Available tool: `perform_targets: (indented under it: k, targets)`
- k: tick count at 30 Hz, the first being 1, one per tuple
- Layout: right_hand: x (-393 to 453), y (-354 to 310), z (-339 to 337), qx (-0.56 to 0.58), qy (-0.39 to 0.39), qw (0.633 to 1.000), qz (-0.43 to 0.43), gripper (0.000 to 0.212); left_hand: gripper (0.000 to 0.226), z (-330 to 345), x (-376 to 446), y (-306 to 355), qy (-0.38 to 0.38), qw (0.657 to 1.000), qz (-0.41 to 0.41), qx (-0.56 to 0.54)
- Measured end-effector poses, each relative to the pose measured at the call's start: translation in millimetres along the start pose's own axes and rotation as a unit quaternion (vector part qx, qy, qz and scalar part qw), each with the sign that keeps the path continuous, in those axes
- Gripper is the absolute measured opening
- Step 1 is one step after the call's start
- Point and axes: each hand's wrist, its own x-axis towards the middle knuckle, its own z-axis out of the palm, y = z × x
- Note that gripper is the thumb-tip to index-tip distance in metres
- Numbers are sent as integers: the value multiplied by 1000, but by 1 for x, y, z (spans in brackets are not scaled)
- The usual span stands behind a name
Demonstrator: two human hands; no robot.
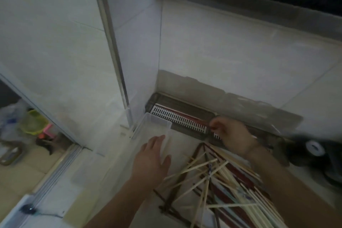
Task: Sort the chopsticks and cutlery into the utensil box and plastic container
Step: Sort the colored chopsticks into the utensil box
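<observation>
A loose heap of pale wooden and dark red chopsticks (229,185) lies criss-crossed on the pale counter. Beyond it the slotted utensil box (177,118) sits tight against the tiled wall — the right hand (231,135) pinches red sticks there. The left hand (153,157), fingers straight, rests on the clear plastic container's (153,122) rim.

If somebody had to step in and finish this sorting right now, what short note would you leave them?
Left hand: open, fingers straight, resting on the rim of the clear plastic container, which looks empty.
Right hand: fingers curled at the slotted utensil box against the wall, apparently pinching a dark red chopstick; the blur makes this uncertain.
Done: some dark red chopsticks seem to lie in the box.
Left: the big mixed pile of chopsticks, pale and dark red, in front of the box. No cutlery can be made out.
</observation>
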Motion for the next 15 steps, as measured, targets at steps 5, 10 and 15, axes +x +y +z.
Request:
perform_targets:
  k: [5,10,15]
  targets:
    - [86,-5,72,20,-46,996,80,31,61,0,38,8,33,993,61,95]
    - [109,8,101,-37,-104,991,69,37,64,-5,67,8,-3,986,69,155]
    - [89,18,74,70,37,995,68,20,75,-10,89,2,-75,972,82,208]
